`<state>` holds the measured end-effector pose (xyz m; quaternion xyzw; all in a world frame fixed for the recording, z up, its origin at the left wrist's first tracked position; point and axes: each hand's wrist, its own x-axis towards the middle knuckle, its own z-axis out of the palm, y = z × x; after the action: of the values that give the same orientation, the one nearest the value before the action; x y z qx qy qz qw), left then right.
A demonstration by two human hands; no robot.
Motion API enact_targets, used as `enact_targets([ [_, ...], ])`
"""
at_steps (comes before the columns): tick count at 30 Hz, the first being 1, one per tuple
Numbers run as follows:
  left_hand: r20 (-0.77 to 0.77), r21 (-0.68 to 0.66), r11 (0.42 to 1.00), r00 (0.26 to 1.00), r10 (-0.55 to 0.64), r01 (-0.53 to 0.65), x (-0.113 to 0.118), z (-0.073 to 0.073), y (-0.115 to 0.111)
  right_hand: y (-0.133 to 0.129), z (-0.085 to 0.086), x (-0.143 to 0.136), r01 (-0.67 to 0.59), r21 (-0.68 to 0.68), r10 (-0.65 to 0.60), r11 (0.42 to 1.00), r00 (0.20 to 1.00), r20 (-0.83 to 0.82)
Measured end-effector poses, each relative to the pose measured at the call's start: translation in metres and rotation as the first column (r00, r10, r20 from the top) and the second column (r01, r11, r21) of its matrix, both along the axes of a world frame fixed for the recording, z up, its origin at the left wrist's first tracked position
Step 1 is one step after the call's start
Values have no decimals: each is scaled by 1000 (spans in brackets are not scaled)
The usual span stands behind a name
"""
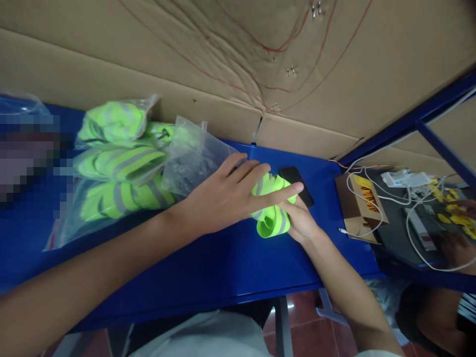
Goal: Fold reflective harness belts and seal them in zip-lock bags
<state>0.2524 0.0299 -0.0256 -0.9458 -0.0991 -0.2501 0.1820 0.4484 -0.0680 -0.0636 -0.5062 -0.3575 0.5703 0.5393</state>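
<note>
Rolled neon-yellow reflective fabric (273, 224) with grey stripes is in my right hand (303, 220), whose fingers are mostly hidden behind it. Stretched out above it is my left hand (232, 196), fingers apart, its thumb lying across the front of the roll. A clear plastic bag (186, 158) lies flat beside and partly under my left hand; whether the fingers touch it I cannot tell. To the left, several clear bags packed with the same striped fabric (119, 161) are piled on the blue table (230, 267).
Behind the roll lies a black phone (297, 183). A cardboard box (359, 203) and white cables (407, 198) are at the right, by a dark work surface with yellow pieces (463, 215) and another person's hand (459, 250). A cardboard-covered wall (208, 106) closes off the back.
</note>
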Motion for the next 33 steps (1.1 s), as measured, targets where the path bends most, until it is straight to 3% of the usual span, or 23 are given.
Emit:
enact_targets([
  [6,-6,-161,987,1000,-19,18,4,-9,4,1,-4,0,-43,57,37,997,993,115],
  [12,-41,-479,875,994,-102,70,-2,-20,22,6,-5,5,-16,38,12,999,996,91],
  [15,-90,-445,895,992,-93,44,-5,-20,25,8,-8,4,24,9,-25,1000,997,73],
  [19,-124,-210,977,991,-50,23,-1,-19,21,9,-11,-2,165,18,-166,986,985,55],
  [26,60,1,1000,998,10,-10,8,-41,7,1,-4,-14,357,64,-363,932,915,178],
  [29,50,-88,995,998,44,-39,10,-45,5,-2,-4,-18,348,188,-395,918,847,356],
  [33,-38,-399,912,996,80,-88,10,-40,7,-2,-7,-16,196,278,-327,940,743,583],
])
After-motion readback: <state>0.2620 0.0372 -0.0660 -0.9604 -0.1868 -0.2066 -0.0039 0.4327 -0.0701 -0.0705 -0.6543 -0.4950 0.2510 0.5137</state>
